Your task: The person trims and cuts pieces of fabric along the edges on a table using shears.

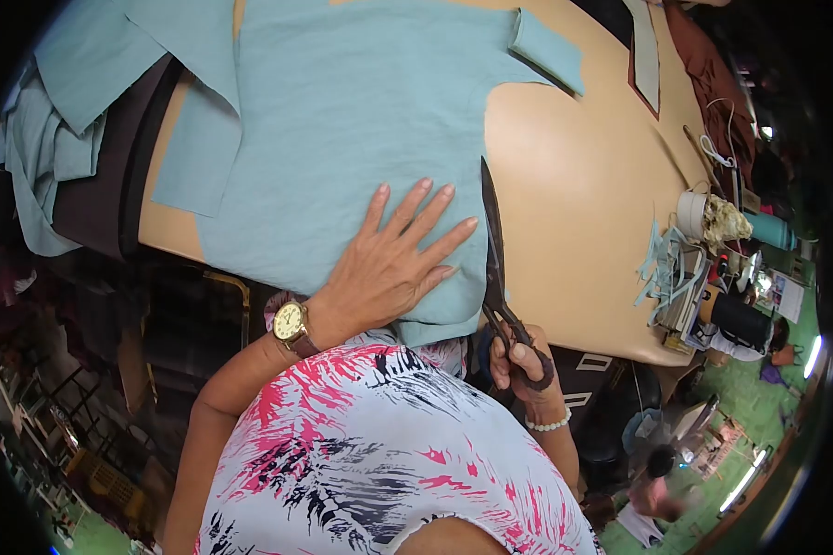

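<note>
A large light blue cloth (342,120) lies over the tan table (574,222) and reaches its front edge. On the cloth, near its right edge, my left hand (389,259) rests flat with fingers spread and nothing in it. My right hand (526,363) is wrapped round the handles of long dark scissors (493,240) at the table's front edge. The blades point away from me along the cloth's right edge. A folded blue piece (546,51) lies at the top right of the cloth.
More blue cloth (199,148) lies on the left, some over a dark surface (111,199). At the right stand a white roll (690,215), a turquoise bottle (771,231) and blue scraps (662,264). Brown cloth (708,69) lies at the far right. A person (662,476) is at lower right.
</note>
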Demonstrator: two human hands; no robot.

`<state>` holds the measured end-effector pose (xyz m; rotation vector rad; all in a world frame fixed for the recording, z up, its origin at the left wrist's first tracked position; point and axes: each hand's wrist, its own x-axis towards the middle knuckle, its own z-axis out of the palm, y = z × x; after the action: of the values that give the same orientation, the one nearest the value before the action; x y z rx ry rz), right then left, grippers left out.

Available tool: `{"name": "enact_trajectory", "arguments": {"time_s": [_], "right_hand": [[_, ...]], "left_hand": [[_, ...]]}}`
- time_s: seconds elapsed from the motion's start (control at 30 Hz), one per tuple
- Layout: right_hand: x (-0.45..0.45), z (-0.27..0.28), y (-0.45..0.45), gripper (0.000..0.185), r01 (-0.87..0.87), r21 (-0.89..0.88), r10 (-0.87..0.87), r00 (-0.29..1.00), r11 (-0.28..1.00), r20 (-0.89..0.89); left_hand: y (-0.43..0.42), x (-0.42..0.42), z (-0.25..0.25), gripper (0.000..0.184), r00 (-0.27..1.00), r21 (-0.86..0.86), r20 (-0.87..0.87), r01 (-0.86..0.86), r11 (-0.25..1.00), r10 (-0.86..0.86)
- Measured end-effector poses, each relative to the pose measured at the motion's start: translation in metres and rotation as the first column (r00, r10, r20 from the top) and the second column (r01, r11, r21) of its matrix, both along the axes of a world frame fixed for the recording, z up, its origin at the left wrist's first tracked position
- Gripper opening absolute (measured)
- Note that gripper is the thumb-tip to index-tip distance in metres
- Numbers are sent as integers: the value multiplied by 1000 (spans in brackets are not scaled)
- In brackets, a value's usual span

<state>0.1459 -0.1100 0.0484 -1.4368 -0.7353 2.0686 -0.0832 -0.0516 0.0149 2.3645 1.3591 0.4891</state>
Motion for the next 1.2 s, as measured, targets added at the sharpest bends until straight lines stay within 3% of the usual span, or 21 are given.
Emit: {"name": "enact_trajectory", "arguments": {"time_s": [1.03,1.2], "right_hand": [[1,0,1,34,-14,49,12,999,999,34],[-1,3,2,41,-44,28,41,992,999,117]], "left_hand": [[-1,0,-4,53,1000,9,12,3,1000,-3],[-1,-1,-2,54,1000,11,5,6,1000,-6]]}}
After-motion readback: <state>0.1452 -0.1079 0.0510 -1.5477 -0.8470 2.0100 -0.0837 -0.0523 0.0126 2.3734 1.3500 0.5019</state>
